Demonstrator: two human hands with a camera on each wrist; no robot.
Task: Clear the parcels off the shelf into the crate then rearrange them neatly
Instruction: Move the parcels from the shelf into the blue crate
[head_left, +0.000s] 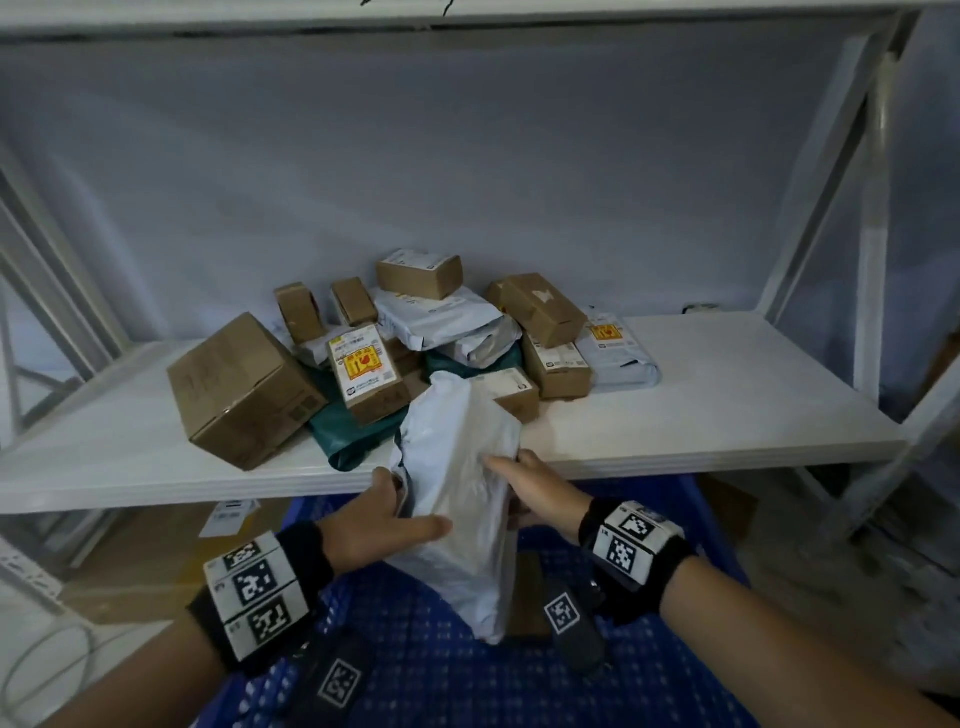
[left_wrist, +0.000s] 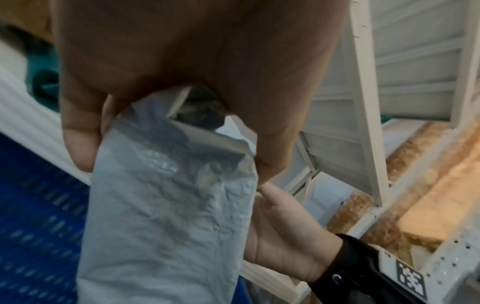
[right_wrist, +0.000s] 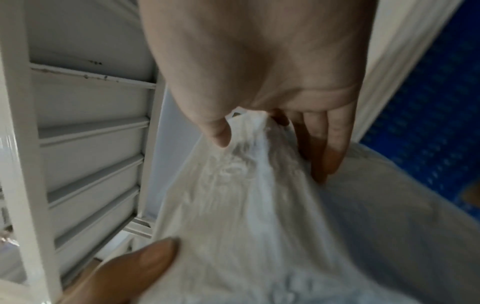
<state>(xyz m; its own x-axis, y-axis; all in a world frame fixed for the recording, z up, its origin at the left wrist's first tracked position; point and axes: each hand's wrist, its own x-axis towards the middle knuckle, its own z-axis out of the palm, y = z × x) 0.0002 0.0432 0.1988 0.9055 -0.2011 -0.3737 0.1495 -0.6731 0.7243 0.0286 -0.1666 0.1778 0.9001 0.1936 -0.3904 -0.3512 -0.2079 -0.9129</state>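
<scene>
Left hand (head_left: 382, 525): thumb on the near face of a grey poly mailer (head_left: 460, 499), other fingers behind its left edge, so the bag is pinched between them. The left wrist view shows that thumb and those fingers closed on the crumpled upper end of the bag (left_wrist: 166, 216).

Right hand (head_left: 537, 491): grips the same mailer on its right edge, thumb lying across the front face, fingers wrapped behind. The right wrist view shows the plastic (right_wrist: 259, 205) bunched between thumb and fingers.

The mailer is carried between both hands, tilted, its top end over the front lip of the shelf (head_left: 701, 410) and its lower end hanging over the blue crate (head_left: 441, 670). Inside the crate, just below the right wrist, part of a brown box shows; details unclear.

Beyond the hands, on the shelf board, the remaining parcels (head_left: 415, 338) sit in a loose pile: a large cardboard box (head_left: 244, 389) ahead and left of the left hand, a green mailer (head_left: 348, 431) just past the left hand's fingertips, a box with a yellow-and-red label (head_left: 366, 371) on top of it, and small cartons and grey mailers stacked farther back and to the right.

Both wrists wear black straps with square coded markers.
</scene>
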